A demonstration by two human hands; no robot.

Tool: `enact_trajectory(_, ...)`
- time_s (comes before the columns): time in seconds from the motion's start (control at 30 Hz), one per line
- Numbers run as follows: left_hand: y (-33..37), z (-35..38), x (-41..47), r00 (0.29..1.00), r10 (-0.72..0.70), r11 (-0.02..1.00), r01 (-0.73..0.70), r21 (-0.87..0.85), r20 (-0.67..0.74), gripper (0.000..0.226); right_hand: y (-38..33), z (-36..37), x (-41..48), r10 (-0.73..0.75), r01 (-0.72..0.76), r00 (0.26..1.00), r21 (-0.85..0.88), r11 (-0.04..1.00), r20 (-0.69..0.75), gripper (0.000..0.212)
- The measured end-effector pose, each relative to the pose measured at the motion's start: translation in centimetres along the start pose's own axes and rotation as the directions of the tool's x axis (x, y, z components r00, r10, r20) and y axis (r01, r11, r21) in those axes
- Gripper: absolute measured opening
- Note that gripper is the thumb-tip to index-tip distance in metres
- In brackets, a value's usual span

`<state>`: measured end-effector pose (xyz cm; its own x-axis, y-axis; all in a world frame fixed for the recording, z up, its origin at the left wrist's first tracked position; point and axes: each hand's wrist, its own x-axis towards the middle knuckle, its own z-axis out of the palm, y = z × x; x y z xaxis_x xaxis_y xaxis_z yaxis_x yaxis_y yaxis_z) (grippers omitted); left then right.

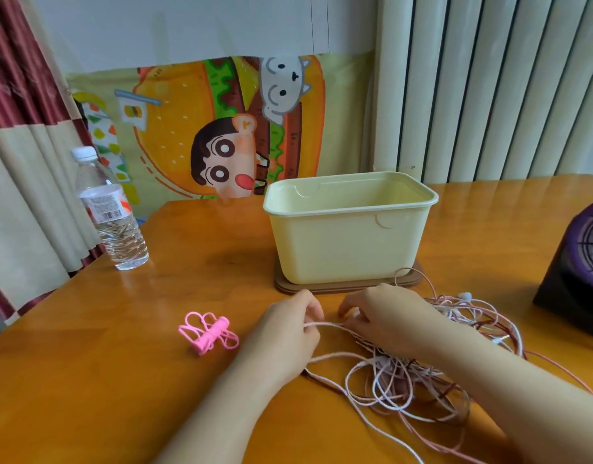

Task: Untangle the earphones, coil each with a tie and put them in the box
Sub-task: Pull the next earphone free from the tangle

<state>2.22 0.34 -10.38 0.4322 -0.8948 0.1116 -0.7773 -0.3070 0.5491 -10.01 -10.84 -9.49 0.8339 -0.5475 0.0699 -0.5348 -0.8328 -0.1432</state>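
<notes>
A tangle of pale pink, white and dark red earphone cables (408, 376) lies on the wooden table (121, 380) in front of me, spreading to the right. My left hand (288, 333) pinches a pale pink cable strand at the tangle's left edge. My right hand (382, 313) lies just to its right with fingers curled down on the same strand; its grip is partly hidden. An earbud (465, 295) shows at the tangle's far side. A bunch of bright pink ties (208, 333) lies to the left. The pale yellow open box (348, 229) stands behind my hands.
The box sits on a brown lid or base (321, 289). A clear water bottle (109, 212) stands at the far left near the table's edge. A dark purple and black object (579, 269) occupies the right edge. Curtains and a cartoon cloth hang behind.
</notes>
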Motion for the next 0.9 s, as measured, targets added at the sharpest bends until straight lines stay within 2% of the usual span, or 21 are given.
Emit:
enact_trajectory(0.1,0.1,-0.7,0.3,0.981,0.017,0.998,-0.03,-0.063,-0.193,0.034,0.1,0.2,-0.1,0.019,-0.017,0.998,0.038,0.999,-0.065,0.021)
enact_trajectory(0.17,0.1,-1.3,0.3,0.961,0.068,0.992,-0.093,-0.081,-0.269,0.038,0.0,0.2,-0.2,0.039,-0.027,0.977,0.059,0.998,-0.212,0.019)
enact_trajectory(0.27,-0.2,-2.3,0.2,0.936,0.169,0.973,-0.208,-0.097,-0.308,0.037,0.1,-0.5,0.0,0.082,-0.026,0.897,0.132,0.991,-0.435,0.014)
enact_trajectory(0.33,-0.1,-2.9,-0.2,0.956,0.192,0.958,-0.231,-0.168,-0.221,0.032,0.2,-1.5,0.1,0.136,-0.019,0.873,0.247,0.969,-0.468,0.01)
enact_trajectory(0.4,0.6,-3.7,-1.1,0.98,0.191,0.946,-0.198,-0.256,-0.052,0.016,0.3,-2.7,0.0,0.188,-0.004,0.857,0.358,0.934,-0.479,0.004)
enact_trajectory(0.47,1.0,-4.4,-1.6,0.978,0.204,0.916,-0.175,-0.361,0.044,0.029,0.2,-4.0,-0.3,0.213,0.039,0.853,0.464,0.885,-0.477,0.007)
enact_trajectory(0.53,1.2,-5.1,-1.6,0.973,0.224,0.829,-0.161,-0.536,0.053,0.039,0.1,-5.2,-0.6,0.192,0.08,0.882,0.537,0.84,-0.431,0.014)
enact_trajectory(0.63,1.9,-6.3,-0.9,0.984,0.148,0.643,-0.17,-0.747,-0.097,0.032,0.1,-7.2,-0.6,0.133,0.11,0.902,0.518,0.848,-0.41,0.016)
enact_trajectory(0.67,2.5,-6.9,-0.6,0.979,0.101,0.64,-0.201,-0.742,-0.178,0.028,0.3,-8.1,-0.5,0.123,0.121,0.892,0.493,0.862,-0.435,0.013)
enact_trajectory(0.73,3.9,-8.2,0.0,0.947,0.094,0.72,-0.278,-0.636,-0.308,0.034,0.6,-9.9,-0.3,0.115,0.138,0.867,0.456,0.879,-0.485,0.008)
enact_trajectory(0.8,5.2,-9.6,0.3,0.918,0.131,0.766,-0.333,-0.55,-0.373,0.044,0.9,-11.5,-0.1,0.124,0.133,0.858,0.448,0.884,-0.498,0.007)
enact_trajectory(0.9,6.5,-11.7,0.6,0.861,0.135,0.78,-0.398,-0.484,-0.491,0.052,1.4,-12.9,-0.1,0.159,0.088,0.866,0.458,0.885,-0.475,0.009)
